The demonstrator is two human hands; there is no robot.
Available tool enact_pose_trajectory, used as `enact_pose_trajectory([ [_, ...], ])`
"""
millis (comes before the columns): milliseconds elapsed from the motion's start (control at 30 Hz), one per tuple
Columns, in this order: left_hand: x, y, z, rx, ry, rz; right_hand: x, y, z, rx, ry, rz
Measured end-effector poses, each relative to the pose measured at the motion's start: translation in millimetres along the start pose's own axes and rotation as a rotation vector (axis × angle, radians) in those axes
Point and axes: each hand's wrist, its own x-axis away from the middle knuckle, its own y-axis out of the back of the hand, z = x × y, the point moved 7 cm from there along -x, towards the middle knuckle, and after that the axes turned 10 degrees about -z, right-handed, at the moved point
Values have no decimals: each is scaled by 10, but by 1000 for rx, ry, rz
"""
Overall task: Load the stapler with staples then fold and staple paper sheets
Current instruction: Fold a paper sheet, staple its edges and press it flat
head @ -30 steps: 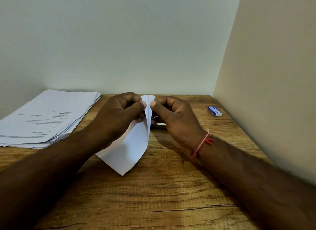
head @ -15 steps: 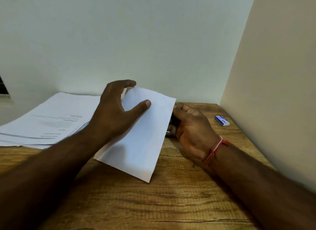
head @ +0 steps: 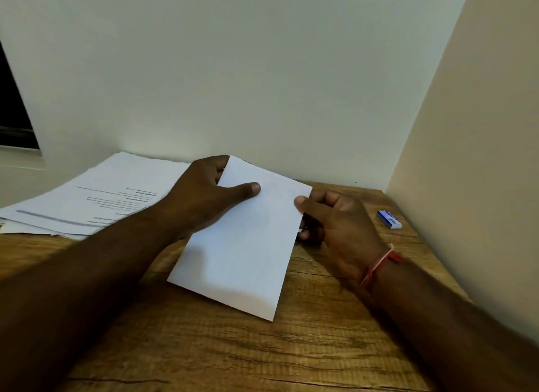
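Note:
My left hand (head: 204,199) holds a folded white sheet (head: 242,245) tilted above the wooden table (head: 233,348), thumb on its upper face and fingers behind its far-left corner. At the sheet's right edge, my right hand (head: 344,225) curls round a small dark object, apparently the stapler (head: 310,226). That hand's thumb tip rests against the paper's edge. Fingers and the sheet hide most of the stapler. A small blue and white staple box (head: 389,219) lies on the table to the right.
A stack of printed sheets (head: 110,193) lies at the back left of the table. A white wall stands close behind and a beige side wall (head: 466,158) closes the right side. A red thread band circles my right wrist.
The sheet, first pinched upright between both thumbs, now lies flatter in my left hand. My right hand has dropped to the sheet's right edge, and the view has tilted upward.

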Motion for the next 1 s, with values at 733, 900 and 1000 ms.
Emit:
enact_pose_trajectory([
  [733,-43,78,250,248,364,220,-207,76,-111,1002,312,132],
  [900,-50,77,232,245,348,220,-263,-48,-118,1117,472,99],
  [1000,-43,94,230,256,351,216,-270,70,-50,784,295,62],
])
